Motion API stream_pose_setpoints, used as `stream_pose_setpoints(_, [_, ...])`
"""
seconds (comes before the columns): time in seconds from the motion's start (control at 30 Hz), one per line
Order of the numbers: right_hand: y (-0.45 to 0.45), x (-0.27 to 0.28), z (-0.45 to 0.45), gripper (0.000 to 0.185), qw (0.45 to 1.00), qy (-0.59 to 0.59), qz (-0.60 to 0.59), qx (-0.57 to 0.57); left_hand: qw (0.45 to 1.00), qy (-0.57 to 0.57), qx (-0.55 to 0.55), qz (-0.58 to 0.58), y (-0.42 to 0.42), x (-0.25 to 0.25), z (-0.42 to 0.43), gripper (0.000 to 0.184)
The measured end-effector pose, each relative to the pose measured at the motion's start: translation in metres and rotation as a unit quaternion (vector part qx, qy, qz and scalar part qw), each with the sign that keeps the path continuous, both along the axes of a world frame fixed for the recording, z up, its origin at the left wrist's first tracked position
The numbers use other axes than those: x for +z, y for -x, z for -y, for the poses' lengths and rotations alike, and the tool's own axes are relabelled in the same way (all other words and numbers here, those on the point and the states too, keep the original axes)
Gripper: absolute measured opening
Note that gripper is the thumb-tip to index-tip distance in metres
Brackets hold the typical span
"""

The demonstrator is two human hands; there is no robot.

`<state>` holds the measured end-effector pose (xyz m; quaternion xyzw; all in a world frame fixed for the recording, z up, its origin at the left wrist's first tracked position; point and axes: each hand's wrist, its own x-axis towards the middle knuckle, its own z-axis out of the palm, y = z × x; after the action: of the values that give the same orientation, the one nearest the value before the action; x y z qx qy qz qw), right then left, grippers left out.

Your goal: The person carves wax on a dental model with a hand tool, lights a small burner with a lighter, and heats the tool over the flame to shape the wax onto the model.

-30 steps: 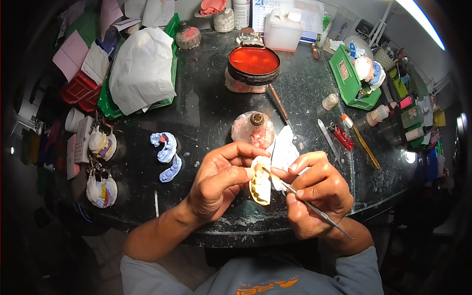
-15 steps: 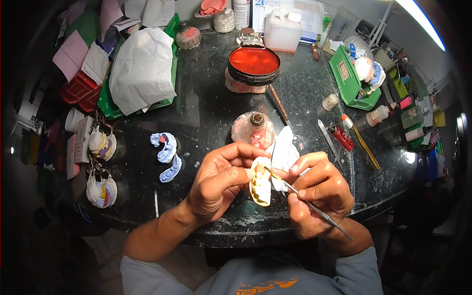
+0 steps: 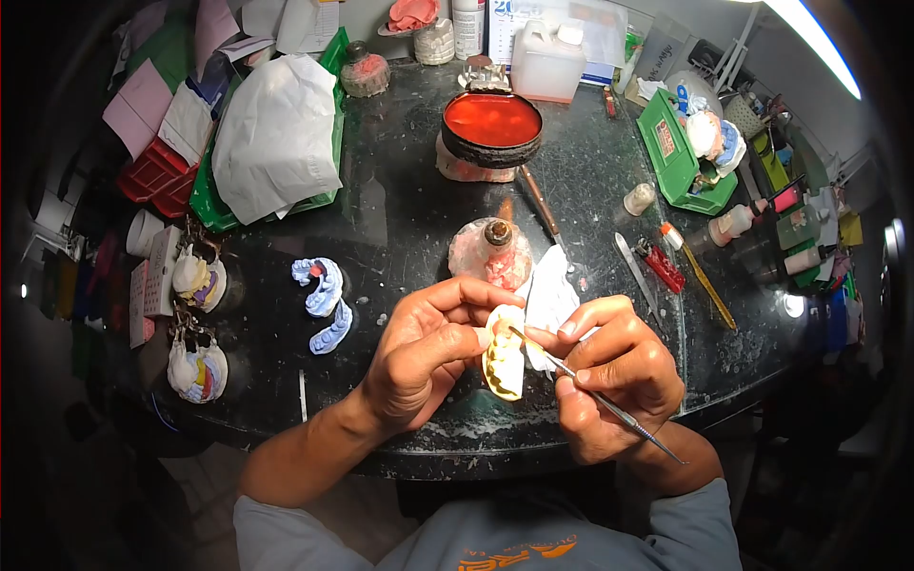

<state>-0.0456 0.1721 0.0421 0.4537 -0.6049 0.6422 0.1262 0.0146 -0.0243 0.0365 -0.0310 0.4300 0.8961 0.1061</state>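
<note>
My left hand (image 3: 419, 357) is closed on a pale yellow dental cast (image 3: 504, 369), pinching its upper end between thumb and fingers. A row of teeth shows along the cast. My right hand (image 3: 619, 381) grips a slim metal dental carver (image 3: 614, 409) like a pen. The carver's tip rests at the upper part of the cast, close to my left fingertips; whether it touches the surface is hard to tell. Behind the hands stands a spirit burner (image 3: 495, 249) crusted with pink and white wax, and a crumpled white cloth (image 3: 550, 290) lies beside it.
A black pan of red wax (image 3: 492, 119) sits on a stand behind the burner, with a brown-handled tool (image 3: 541, 205) below. Blue dental casts (image 3: 324, 295) lie at left, near mounted casts (image 3: 198, 369). A knife (image 3: 638, 276), red lighter (image 3: 661, 265) and brush (image 3: 700, 276) lie at right.
Both hands stay nearly in place. The carver's tip and my right fingers have shifted very slightly against the cast. A faint orange flame now shows above the burner.
</note>
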Motion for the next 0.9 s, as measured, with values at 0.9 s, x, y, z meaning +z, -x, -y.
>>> stream_pose_setpoints(0.9, [-0.0003, -0.0006, -0.0001, 0.022, 1.000, 0.015, 0.008, -0.002, 1.000, -0.007, 0.006, 0.002, -0.0006, 0.0009, -0.0013, 0.046])
